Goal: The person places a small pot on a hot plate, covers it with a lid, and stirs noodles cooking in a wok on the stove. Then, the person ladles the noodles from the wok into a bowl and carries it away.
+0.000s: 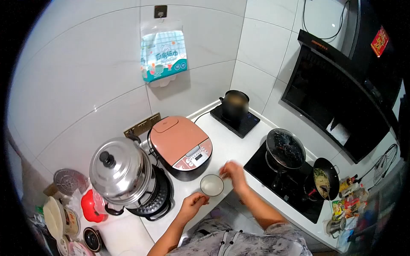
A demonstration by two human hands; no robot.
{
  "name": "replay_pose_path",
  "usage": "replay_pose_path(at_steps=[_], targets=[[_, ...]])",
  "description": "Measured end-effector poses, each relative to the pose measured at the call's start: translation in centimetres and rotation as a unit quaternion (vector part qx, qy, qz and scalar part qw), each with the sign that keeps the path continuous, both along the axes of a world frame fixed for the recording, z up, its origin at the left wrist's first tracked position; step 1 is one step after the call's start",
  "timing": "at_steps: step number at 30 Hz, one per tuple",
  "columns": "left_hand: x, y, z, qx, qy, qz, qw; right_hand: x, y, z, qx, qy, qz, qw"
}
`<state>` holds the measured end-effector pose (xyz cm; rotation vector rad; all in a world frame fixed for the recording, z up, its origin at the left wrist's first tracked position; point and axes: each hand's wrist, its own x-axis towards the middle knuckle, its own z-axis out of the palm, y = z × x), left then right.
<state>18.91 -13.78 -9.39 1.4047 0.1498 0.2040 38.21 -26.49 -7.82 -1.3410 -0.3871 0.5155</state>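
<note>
A round bowl (212,185) with a thin dark rim and whitish contents sits at the front edge of the white counter. My left hand (193,205) is at its lower left rim, fingers curled with the fingertips at the rim. On the bowl's upper right side is my right hand (232,171), its fingers bent and somewhat blurred; whether it touches the rim or holds something small I cannot make out. Just behind the bowl stands a rice cooker (179,138) with a closed pink lid.
A steel steamer pot (121,170) stands on the left, near a red basin (92,206). A dark pot (235,106) sits at the back corner. On the right cooktop (273,170) are a lidded pan (285,149) and a wok (331,168) with food.
</note>
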Motion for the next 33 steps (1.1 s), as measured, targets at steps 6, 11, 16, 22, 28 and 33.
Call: replay_pose_path(at_steps=[6, 11, 16, 22, 28, 33], targets=[[-8.0, -1.8, -4.3, -0.152, 0.128, 0.018, 0.98, -18.0, -3.2, -2.6, -0.114, 0.038, 0.089, 0.989], [-11.3, -4.3, -4.2, -0.313, 0.176, 0.008, 0.933, -24.0, -5.3, -3.3, -0.151, -0.144, 0.061, 0.976], [-13.5, -9.1, -4.8, -0.319, 0.168, -0.006, 0.933, -27.6, -7.5, -1.8, -0.108, -0.288, 0.01, 0.951], [-17.7, -16.4, -3.5, -0.379, 0.017, -0.254, 0.89, -33.2, -10.4, -0.1, -0.2, -0.583, 0.068, 0.785], [-22.9, -18.5, -3.6, -0.539, 0.065, -0.269, 0.796, -41.3, -15.9, -1.4, -0.303, -0.529, 0.095, 0.787], [-27.6, -17.9, -1.7, -0.526, 0.027, -0.165, 0.834, -47.6, -17.6, -3.1, -0.241, -0.516, 0.096, 0.816]])
